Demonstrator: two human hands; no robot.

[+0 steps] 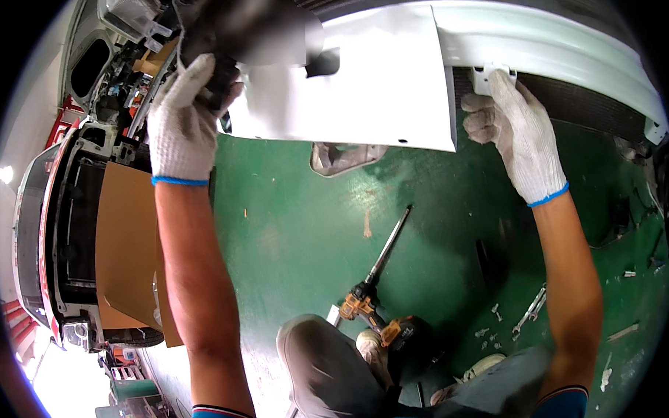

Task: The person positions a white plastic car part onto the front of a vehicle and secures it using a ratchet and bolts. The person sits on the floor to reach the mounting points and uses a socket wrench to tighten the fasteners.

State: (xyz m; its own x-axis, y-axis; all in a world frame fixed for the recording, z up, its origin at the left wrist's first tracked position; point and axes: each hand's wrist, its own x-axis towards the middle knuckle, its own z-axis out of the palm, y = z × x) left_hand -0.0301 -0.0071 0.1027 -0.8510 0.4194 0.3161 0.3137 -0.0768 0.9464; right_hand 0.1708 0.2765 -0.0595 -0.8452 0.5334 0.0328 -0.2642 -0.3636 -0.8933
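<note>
Gripping a black part (209, 36), the gloved left hand (183, 126) is closing its thumb and fingers around the lower end. The black part is sitting between the thumb and fingers and is sticking up above the hand. Its top is looking blurry. The big white panel (374, 86) is lying just to the right of this grip, and its far edge is reaching almost to the other hand.

The gloved right hand (519, 129) is putting one finger on a small white tab (482, 81). The tab is hanging under a long white beam (542, 45), right at the fingertip. The other fingers are bending in below it, but I cannot tell if they are pinching the tab or only touching it.

Under the white panel, a gray metal piece (344, 158) is showing. Down on the green floor (290, 218), a yellow and black power tool (361, 308) with a long shaft is lying near the person's knee (317, 349). A shiny wrench (531, 311) is lying near the right arm, with little bolts (484, 333) beside it. On the left, brown cardboard (126, 242) is standing against a car (73, 218).
</note>
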